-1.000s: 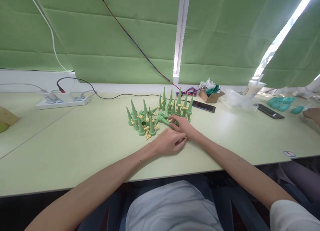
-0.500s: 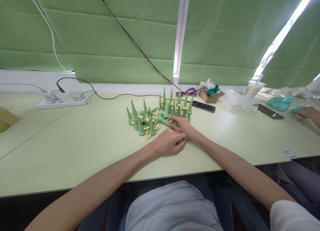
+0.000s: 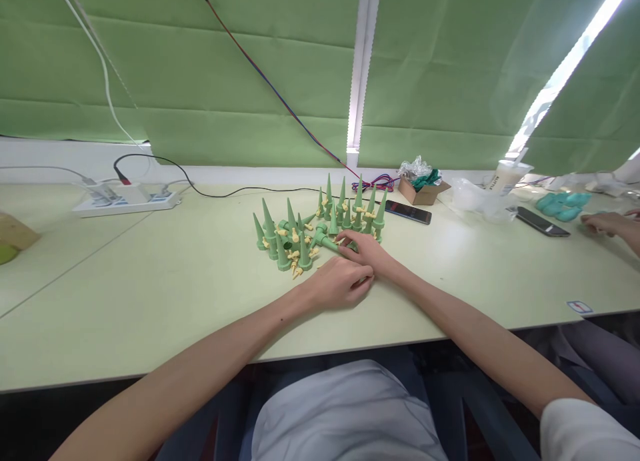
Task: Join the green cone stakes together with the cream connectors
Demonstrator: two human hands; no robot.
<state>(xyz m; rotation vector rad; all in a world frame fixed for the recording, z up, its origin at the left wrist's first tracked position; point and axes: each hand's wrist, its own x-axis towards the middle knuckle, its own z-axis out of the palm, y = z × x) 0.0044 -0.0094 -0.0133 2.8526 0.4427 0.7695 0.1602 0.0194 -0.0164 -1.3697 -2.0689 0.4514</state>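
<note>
Several green cone-shaped plastic spikes (image 3: 304, 253) with small yellow fittings stand in two groups on the table. One green spike (image 3: 327, 242) lies on its side between the groups. My right hand (image 3: 366, 250) rests at the lying spike's end, fingers loosely bent and apart, not gripping it. Just in front, my left hand (image 3: 343, 283) lies on the table with its fingers curled in, close against the right wrist. Nothing shows in the left hand. Small yellow fittings (image 3: 296, 272) lie by the front spikes of the left group.
Behind the right group lies a phone (image 3: 409, 212), near a small cardboard box (image 3: 425, 193). Farther right are a plastic bag (image 3: 475, 198), a drink cup (image 3: 506, 178), another phone (image 3: 541, 222), turquoise objects (image 3: 563, 206) and another person's hand (image 3: 607, 225). A power strip (image 3: 127, 204) lies left.
My hands and the green spikes have not visibly moved. At the far right, the other person's hand no longer has a turquoise object at its fingers.
</note>
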